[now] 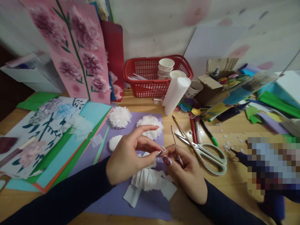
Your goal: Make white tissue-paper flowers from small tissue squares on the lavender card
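My left hand (131,153) and my right hand (184,170) meet above the purple sheet (103,200). Both are closed in a pinch, thumb against fingers, their tips nearly touching. Whatever lies between the fingertips is too small and covered to make out. Right under them is a loose pile of white tissue paper pieces (147,179), some pleated, some flat. Beyond my left hand stand two fluffy white paper flowers, one at the left (120,117) and one (153,126) partly behind my fingers. A smooth white rounded piece (114,142) shows beside my left hand.
Right of my hands lie scissors (212,159), brushes and a green-tipped marker (211,136). A glue gun (272,200) is at the far right. Behind stand a white paper roll (177,95) and a red basket (150,86) with cups. Coloured sheets and flower pictures (47,125) cover the left.
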A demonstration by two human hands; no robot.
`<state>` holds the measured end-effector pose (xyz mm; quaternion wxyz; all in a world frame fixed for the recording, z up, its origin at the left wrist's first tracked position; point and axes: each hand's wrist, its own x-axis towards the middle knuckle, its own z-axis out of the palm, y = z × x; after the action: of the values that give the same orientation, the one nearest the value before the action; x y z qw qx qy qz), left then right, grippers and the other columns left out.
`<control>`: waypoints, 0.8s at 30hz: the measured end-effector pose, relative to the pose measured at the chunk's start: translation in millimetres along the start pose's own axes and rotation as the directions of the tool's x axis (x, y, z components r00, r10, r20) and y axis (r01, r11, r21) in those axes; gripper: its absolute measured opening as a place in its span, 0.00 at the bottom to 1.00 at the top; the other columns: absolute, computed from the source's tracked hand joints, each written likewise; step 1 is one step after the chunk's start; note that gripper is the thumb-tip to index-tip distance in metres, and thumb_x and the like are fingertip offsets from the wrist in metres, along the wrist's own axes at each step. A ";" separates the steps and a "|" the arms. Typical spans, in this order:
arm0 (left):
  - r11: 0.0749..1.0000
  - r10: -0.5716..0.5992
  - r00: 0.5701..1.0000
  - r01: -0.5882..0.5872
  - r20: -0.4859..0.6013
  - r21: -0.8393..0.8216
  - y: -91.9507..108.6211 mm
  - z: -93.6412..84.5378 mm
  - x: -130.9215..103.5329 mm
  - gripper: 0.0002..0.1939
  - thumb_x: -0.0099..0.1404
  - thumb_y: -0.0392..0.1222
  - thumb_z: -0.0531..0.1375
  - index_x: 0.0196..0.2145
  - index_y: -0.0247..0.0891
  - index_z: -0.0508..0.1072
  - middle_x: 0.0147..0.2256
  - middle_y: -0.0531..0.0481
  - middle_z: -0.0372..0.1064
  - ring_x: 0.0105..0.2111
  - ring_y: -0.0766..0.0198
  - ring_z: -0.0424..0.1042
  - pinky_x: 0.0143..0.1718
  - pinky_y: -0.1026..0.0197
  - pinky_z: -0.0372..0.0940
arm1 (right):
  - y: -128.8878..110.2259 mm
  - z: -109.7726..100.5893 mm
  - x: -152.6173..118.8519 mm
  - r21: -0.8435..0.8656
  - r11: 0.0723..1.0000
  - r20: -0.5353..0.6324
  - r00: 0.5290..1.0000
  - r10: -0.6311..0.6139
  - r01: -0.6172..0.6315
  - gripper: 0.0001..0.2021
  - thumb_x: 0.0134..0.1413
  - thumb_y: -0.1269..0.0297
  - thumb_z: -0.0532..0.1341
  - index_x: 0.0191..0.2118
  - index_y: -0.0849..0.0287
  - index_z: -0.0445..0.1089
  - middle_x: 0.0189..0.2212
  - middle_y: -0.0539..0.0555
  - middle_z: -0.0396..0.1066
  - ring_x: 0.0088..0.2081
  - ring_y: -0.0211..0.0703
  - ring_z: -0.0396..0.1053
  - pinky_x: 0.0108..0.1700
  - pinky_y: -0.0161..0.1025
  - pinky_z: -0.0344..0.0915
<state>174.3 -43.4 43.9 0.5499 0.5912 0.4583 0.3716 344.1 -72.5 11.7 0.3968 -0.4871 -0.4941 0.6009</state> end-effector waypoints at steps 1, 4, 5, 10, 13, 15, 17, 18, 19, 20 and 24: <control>1.000 0.008 1.000 -0.008 -0.007 0.010 0.0 0.6 -0.3 0.27 0.53 0.29 0.62 0.51 0.38 0.63 0.30 0.54 0.77 0.32 0.66 0.77 0.39 0.65 0.72 | -0.9 0.4 -0.1 -0.014 1.000 -0.004 1.000 -0.002 0.002 0.16 0.52 0.51 0.61 0.31 0.60 0.65 0.16 0.43 0.55 0.17 0.30 0.49 0.19 0.29 0.47; 1.000 0.015 1.000 -0.014 -0.010 0.018 0.0 1.4 -0.5 0.27 0.53 0.28 0.61 0.50 0.38 0.62 0.30 0.54 0.77 0.32 0.67 0.77 0.40 0.65 0.72 | -0.5 0.6 -0.7 -0.003 1.000 -0.020 1.000 -0.023 0.023 0.14 0.55 0.52 0.59 0.31 0.60 0.65 0.17 0.44 0.57 0.17 0.30 0.50 0.18 0.29 0.48; 1.000 0.012 1.000 -0.012 -0.011 0.013 0.0 1.5 -0.3 0.27 0.53 0.29 0.61 0.50 0.38 0.62 0.30 0.54 0.77 0.31 0.66 0.77 0.40 0.64 0.72 | 0.4 0.4 -0.9 0.008 0.999 -0.021 0.999 -0.031 0.031 0.14 0.56 0.53 0.59 0.32 0.60 0.66 0.18 0.44 0.57 0.17 0.30 0.50 0.18 0.29 0.47; 1.000 -0.002 1.000 0.002 0.000 -0.003 0.2 2.2 0.8 0.24 0.53 0.30 0.62 0.48 0.37 0.62 0.30 0.52 0.76 0.32 0.65 0.76 0.40 0.61 0.72 | 3.0 -1.6 -1.2 0.006 0.999 -0.038 0.999 -0.039 0.039 0.13 0.56 0.54 0.59 0.31 0.60 0.66 0.18 0.45 0.57 0.17 0.30 0.51 0.18 0.30 0.49; 1.000 -0.009 1.000 0.009 0.001 -0.019 -0.6 3.9 0.1 0.24 0.53 0.30 0.61 0.47 0.37 0.61 0.30 0.53 0.75 0.32 0.64 0.76 0.39 0.61 0.72 | 3.8 -1.4 -1.8 -0.025 0.999 -0.030 0.999 -0.031 0.030 0.13 0.54 0.53 0.60 0.31 0.59 0.65 0.18 0.44 0.55 0.17 0.31 0.52 0.19 0.30 0.50; 1.000 -0.004 1.000 0.004 0.004 -0.019 -1.4 4.7 -0.7 0.24 0.53 0.29 0.61 0.47 0.38 0.61 0.30 0.53 0.75 0.32 0.64 0.76 0.39 0.61 0.71 | 5.5 -1.0 -2.2 -0.066 0.997 -0.027 0.999 -0.041 0.039 0.13 0.55 0.54 0.60 0.32 0.59 0.64 0.17 0.43 0.54 0.17 0.31 0.51 0.20 0.30 0.50; 1.000 0.013 1.000 -0.013 0.008 -0.016 -1.7 4.9 -1.3 0.24 0.53 0.28 0.60 0.48 0.38 0.61 0.31 0.53 0.75 0.32 0.65 0.76 0.40 0.61 0.71 | 7.3 -0.8 -2.3 -0.075 0.995 -0.030 0.997 -0.066 0.063 0.12 0.57 0.54 0.59 0.32 0.58 0.63 0.18 0.43 0.54 0.17 0.31 0.51 0.19 0.30 0.49; 1.000 0.022 1.000 -0.022 0.009 -0.014 -1.7 4.8 -1.3 0.24 0.53 0.28 0.60 0.48 0.38 0.61 0.31 0.53 0.75 0.32 0.65 0.75 0.40 0.61 0.71 | 8.0 -0.9 -2.2 -0.069 0.995 -0.033 0.996 -0.078 0.076 0.12 0.58 0.54 0.58 0.32 0.58 0.63 0.18 0.44 0.55 0.17 0.31 0.51 0.19 0.30 0.49; 0.999 0.032 0.999 -0.032 0.008 -0.013 -1.6 4.6 -1.1 0.24 0.54 0.28 0.60 0.48 0.37 0.61 0.31 0.53 0.74 0.32 0.66 0.75 0.40 0.62 0.70 | 8.4 -1.1 -2.1 -0.061 0.994 -0.040 0.995 -0.090 0.088 0.12 0.58 0.55 0.57 0.32 0.58 0.63 0.19 0.44 0.55 0.18 0.31 0.52 0.19 0.30 0.50; 0.999 0.039 0.999 -0.039 0.008 -0.014 -1.4 4.3 -0.8 0.24 0.54 0.28 0.60 0.48 0.37 0.61 0.31 0.53 0.74 0.32 0.66 0.75 0.40 0.61 0.70 | 8.6 -1.4 -1.9 -0.057 0.993 -0.050 0.994 -0.101 0.098 0.12 0.59 0.55 0.56 0.32 0.58 0.63 0.20 0.45 0.56 0.18 0.31 0.52 0.19 0.30 0.50; 0.999 0.017 1.000 -0.017 0.011 -0.048 -1.3 3.7 0.8 0.24 0.53 0.29 0.61 0.47 0.37 0.61 0.30 0.53 0.74 0.32 0.65 0.75 0.39 0.61 0.70 | 9.1 -3.3 -1.9 -0.096 0.988 -0.043 0.991 -0.126 0.121 0.11 0.58 0.55 0.57 0.36 0.58 0.64 0.20 0.44 0.55 0.19 0.32 0.53 0.21 0.31 0.52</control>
<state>177.8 -43.9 42.2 0.5633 0.5839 0.4411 0.3837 347.8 -75.5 3.0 0.4221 -0.4881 -0.5409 0.5395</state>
